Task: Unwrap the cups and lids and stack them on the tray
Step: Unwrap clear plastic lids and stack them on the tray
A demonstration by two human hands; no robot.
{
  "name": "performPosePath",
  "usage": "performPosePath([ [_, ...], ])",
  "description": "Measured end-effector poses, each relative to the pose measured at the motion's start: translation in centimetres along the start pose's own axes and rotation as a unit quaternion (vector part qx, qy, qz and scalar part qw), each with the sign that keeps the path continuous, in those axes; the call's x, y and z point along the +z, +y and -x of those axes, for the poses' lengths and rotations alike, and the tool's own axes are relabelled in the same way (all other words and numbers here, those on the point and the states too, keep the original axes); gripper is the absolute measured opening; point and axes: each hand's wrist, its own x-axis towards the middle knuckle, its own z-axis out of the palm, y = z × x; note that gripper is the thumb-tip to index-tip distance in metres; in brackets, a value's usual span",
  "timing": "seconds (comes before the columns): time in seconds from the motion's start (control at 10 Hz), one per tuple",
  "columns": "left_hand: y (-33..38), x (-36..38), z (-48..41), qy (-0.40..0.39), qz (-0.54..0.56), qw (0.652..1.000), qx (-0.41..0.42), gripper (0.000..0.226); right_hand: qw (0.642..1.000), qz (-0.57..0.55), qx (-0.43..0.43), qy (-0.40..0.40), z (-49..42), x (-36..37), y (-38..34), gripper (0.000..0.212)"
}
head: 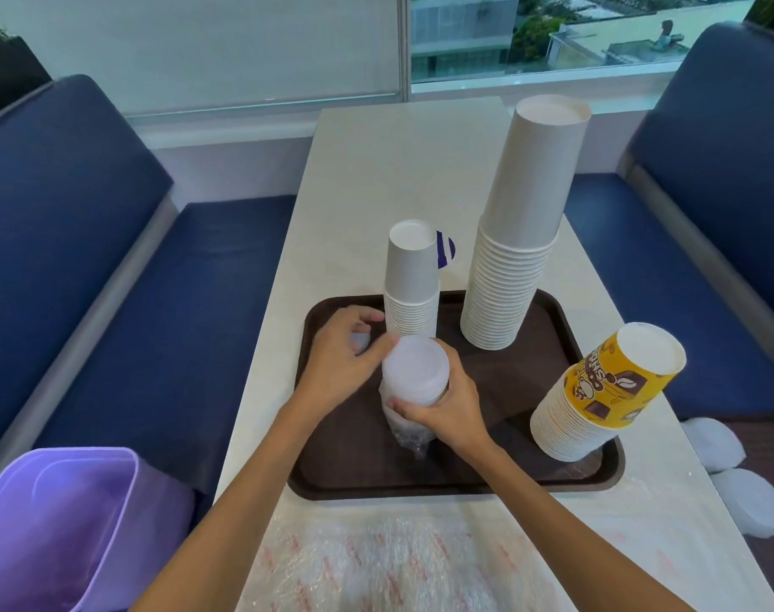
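Observation:
A dark brown tray (531, 474) lies on the white table. On it stand a small stack of grey cups (411, 280), a tall stack of white cups (522, 223) and a leaning stack of yellow printed cups (606, 390). At the tray's front left stands a stack of translucent lids (416, 368), its lower part still in clear plastic wrap (405, 430). My right hand (447, 404) grips the lid stack from the right. My left hand (345, 355) is at the stack's top left, fingers curled and pinching a bit of the clear wrap.
A purple bin (62, 523) stands at the lower left beside the table. Clear printed plastic wrap (376, 563) lies on the table in front of the tray. Two wrapped lid bundles (730, 474) lie on the right bench. Blue benches flank the table.

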Motion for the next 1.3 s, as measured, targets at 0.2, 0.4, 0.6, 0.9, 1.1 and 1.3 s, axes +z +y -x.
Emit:
performPosePath([
  [0.2, 1.6, 0.7, 2.5, -0.139, -0.149, 0.979, 0.029, 0.077, 0.999, -0.012, 0.03, -0.034, 0.6, 0.4, -0.6, 0.074],
  [0.4, 2.5, 0.9, 2.3, -0.2, -0.231, 0.952, 0.024, 0.082, 0.997, -0.035, 0.066, -0.038, 0.9, 0.8, -1.8, 0.069],
  [0.6, 3.1, 0.8, 2.2, -0.196, -0.25, 0.948, 0.022, 0.078, 0.996, -0.035, 0.066, -0.047, 0.7, 1.0, -1.4, 0.068],
  [0.9, 3.6, 0.3, 2.2, -0.127, -0.191, 0.973, 0.03, 0.078, 0.999, -0.002, 0.04, -0.028, 0.8, 0.5, -0.7, 0.081],
  [1.1, 2.9, -2.7, 0.4, -0.016, -0.098, 0.995, 0.005, 0.077, 1.0, 0.01, 0.003, -0.011, 0.3, 0.4, -0.2, 0.082],
  [1.3, -2.9, -2.8, -2.0, 0.034, -0.13, 0.987, -0.084, 0.077, 1.0, 0.021, -0.009, -0.009, -0.5, -0.1, 0.3, 0.082],
])
